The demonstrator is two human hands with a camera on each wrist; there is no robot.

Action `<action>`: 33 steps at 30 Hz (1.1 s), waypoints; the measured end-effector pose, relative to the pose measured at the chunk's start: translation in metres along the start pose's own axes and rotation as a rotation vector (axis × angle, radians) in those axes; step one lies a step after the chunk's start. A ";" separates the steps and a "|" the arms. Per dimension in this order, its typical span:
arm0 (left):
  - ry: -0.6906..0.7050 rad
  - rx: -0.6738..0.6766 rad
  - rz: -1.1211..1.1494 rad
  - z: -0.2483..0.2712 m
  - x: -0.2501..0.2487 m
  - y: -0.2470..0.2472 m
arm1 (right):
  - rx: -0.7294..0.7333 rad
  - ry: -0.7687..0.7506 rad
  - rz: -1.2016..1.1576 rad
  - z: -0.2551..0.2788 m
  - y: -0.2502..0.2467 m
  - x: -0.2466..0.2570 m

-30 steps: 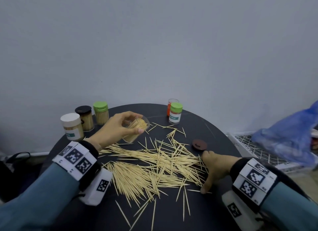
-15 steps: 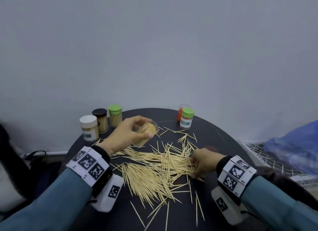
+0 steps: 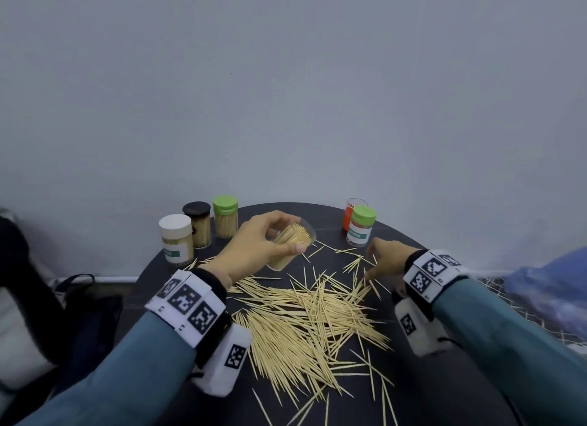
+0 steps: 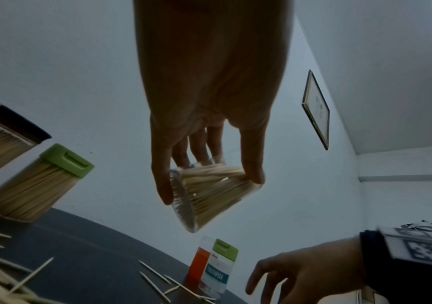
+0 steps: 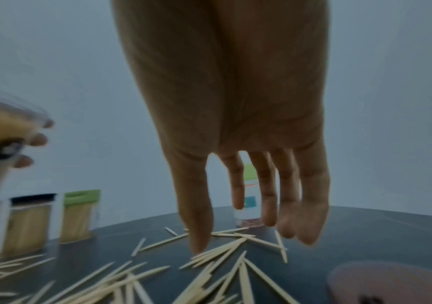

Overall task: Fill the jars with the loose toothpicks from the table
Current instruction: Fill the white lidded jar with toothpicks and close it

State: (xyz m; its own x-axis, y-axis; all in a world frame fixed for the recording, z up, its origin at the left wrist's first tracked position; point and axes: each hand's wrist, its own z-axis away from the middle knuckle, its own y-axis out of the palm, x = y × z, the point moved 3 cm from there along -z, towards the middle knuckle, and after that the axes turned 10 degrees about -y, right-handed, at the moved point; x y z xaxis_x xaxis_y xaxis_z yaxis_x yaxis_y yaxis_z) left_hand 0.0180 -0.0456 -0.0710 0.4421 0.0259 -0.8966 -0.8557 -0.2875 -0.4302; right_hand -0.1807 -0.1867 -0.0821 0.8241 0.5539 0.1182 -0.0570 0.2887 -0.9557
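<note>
A clear lidless jar [image 3: 290, 244] partly filled with toothpicks is tilted above the back of the round black table [image 3: 324, 216]. My left hand [image 3: 263, 241] grips it from above, thumb on one side and fingers on the other; the left wrist view shows the jar [image 4: 209, 195] off the table. A big pile of loose toothpicks [image 3: 305, 324] covers the table's middle. My right hand [image 3: 381, 258] hovers over scattered toothpicks [image 5: 220, 253] at the right, fingers [image 5: 311, 205] straight and pointing down, the thumb tip on the sticks.
Three closed full jars stand back left: white lid [image 3: 176, 239], black lid [image 3: 197, 224], green lid [image 3: 225, 216]. Back right stand a green-lidded labelled jar [image 3: 360, 225] and an orange one [image 3: 351, 214]. A brown lid [image 5: 391, 283] lies by my right hand.
My right hand has moved from the right edge of the pile back toward the green-lidded labelled jar, and its fingers have straightened. My left hand keeps holding the tilted jar.
</note>
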 end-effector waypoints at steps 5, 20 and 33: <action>-0.009 0.005 -0.016 -0.018 0.006 0.000 | 0.093 0.013 0.059 -0.028 0.003 0.002; -0.013 0.006 -0.032 -0.029 0.006 0.002 | 0.181 -0.019 0.241 -0.030 0.022 0.031; -0.013 -0.034 -0.010 -0.001 0.002 -0.013 | 0.193 -0.264 0.200 0.010 0.047 0.060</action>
State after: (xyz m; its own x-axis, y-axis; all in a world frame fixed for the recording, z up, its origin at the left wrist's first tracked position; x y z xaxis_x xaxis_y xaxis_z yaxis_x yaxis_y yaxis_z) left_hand 0.0299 -0.0426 -0.0672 0.4465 0.0407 -0.8938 -0.8416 -0.3199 -0.4351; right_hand -0.1394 -0.1318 -0.1167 0.6136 0.7892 0.0237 -0.3277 0.2819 -0.9018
